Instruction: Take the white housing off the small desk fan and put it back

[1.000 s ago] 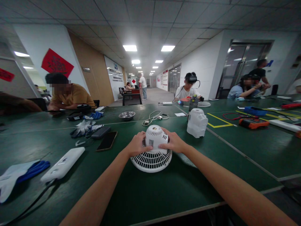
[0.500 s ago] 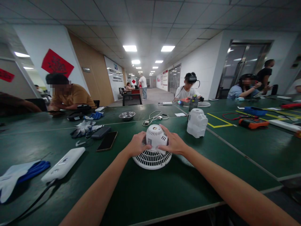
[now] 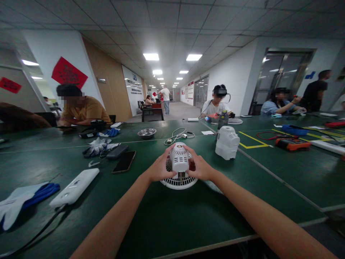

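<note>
The housing [image 3: 180,158] is held upright between the left hand [image 3: 161,168] and the right hand [image 3: 201,168], above the middle of the bench [image 3: 161,216]. The grip of each hand is closed on the housing: its left side is covered by the left hand and its right side by the right hand, with both thumbs placed low on the near side. Vent slots are presented toward the near edge. The round grille [image 3: 180,185] is seen directly beneath, its near rim exposed; whether it is joined to the housing cannot be told.

To the right and slightly farther, a white unit [image 3: 227,142] is stood upright, with a bottle [image 3: 222,124] just behind it. A pale item [image 3: 215,187] is partly hidden by the right forearm. Beyond the hands, a coiled cable [image 3: 180,135] and a metal bowl [image 3: 147,133] are noted, the bowl to the left of the cable. On the left, a phone [image 3: 124,162] is laid flat near a dark case [image 3: 117,152]; nearer, a white pack [image 3: 74,187] with a lead attached is placed beside a blue and white glove [image 3: 27,202]. At far right, an orange meter [image 3: 293,144] is recorded near a blue tray [image 3: 294,130].
</note>
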{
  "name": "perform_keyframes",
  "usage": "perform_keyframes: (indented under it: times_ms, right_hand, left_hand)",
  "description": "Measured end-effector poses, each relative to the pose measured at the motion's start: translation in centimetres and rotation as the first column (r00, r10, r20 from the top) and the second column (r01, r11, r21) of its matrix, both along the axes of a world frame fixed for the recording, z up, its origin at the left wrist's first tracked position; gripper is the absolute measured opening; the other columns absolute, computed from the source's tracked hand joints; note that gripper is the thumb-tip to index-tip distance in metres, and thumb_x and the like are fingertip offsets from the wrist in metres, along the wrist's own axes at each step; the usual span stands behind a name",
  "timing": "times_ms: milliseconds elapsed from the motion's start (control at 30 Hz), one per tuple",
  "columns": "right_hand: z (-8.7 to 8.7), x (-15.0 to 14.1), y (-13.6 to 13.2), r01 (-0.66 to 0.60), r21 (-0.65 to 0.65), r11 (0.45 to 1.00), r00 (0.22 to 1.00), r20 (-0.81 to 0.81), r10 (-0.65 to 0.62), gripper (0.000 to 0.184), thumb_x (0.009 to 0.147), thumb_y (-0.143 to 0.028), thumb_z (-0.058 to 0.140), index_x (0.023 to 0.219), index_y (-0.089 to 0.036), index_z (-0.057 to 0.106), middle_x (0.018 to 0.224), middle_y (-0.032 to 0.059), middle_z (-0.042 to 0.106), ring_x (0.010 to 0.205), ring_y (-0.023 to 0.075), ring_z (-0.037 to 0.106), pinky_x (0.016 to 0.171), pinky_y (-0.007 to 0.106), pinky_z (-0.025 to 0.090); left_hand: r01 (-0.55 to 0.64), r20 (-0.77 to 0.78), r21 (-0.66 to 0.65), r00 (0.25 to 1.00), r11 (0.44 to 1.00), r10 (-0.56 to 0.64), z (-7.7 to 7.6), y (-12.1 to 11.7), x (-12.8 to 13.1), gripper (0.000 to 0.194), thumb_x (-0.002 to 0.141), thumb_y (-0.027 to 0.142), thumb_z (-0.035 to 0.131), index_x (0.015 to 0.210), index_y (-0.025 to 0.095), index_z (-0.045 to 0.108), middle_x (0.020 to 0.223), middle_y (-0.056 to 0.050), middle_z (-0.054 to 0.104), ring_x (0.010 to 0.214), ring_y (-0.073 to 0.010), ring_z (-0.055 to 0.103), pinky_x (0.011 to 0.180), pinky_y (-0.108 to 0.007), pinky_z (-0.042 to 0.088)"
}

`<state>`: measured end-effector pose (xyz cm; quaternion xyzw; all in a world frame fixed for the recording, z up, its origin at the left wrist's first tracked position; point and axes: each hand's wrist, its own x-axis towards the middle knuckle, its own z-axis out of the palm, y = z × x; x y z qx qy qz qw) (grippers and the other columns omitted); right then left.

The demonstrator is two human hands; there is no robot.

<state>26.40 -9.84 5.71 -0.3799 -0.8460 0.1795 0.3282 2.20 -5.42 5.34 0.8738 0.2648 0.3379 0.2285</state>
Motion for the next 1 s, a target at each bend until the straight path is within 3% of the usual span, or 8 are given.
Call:
perform_keyframes:
  times_ms: [300,600,800,1000]
  right_hand:
    - [0.9,-0.4,-0.2,0.004,-0.035,0.999,1.0,0.019,-0.003,0.096,0.07,-0.022,0.068,0.149,-0.026,0.015,0.075,-0.003,0.062,0.061,0.0149,0.058,0.061,0.028,0.047]
    - [1.1,-0.3,-0.2,0.024,-0.084,0.996,1.0,-0.006,-0.025,0.095,0.069,-0.018,0.069,0.148,-0.027,0.017,0.073,-0.0037,0.061,0.06,0.0136,0.058,0.06,0.027,0.047]
    - [1.5,-0.2,-0.4,0.002,-0.152,0.988,0.999,-0.04,-0.008,0.092,0.069,-0.018,0.07,0.147,-0.028,0.02,0.082,-0.0002,0.064,0.065,0.0147,0.061,0.064,0.03,0.05]
    - [1.4,-0.3,-0.2,-0.001,-0.124,0.992,1.0,0.008,0.002,0.093,0.07,-0.019,0.069,0.146,-0.026,0.018,0.083,0.0,0.063,0.067,0.0157,0.06,0.066,0.03,0.048]
  left_hand:
    - [-0.048,0.045,-0.003,0.998,0.999,0.048,-0.1,0.5,0.0,0.099,0.055,0.033,0.083,0.139,0.028,0.03,0.129,-0.012,0.053,0.109,-0.0312,0.059,0.094,-0.047,0.047]
    - [-0.062,0.083,-0.004,0.995,0.998,0.062,-0.2,0.7,0.2,0.097,0.054,0.032,0.083,0.137,0.027,0.034,0.128,-0.013,0.055,0.108,-0.0324,0.06,0.095,-0.05,0.046]
    - [-0.062,0.027,0.004,0.998,0.998,0.062,-0.3,0.9,0.1,0.098,0.056,0.036,0.082,0.139,0.028,0.03,0.131,-0.013,0.052,0.112,-0.034,0.058,0.096,-0.053,0.045]
    - [-0.02,0.031,0.022,0.999,1.0,0.02,-0.6,1.1,-0.1,0.101,0.057,0.04,0.083,0.142,0.028,0.028,0.136,-0.014,0.048,0.118,-0.0354,0.054,0.101,-0.055,0.04]
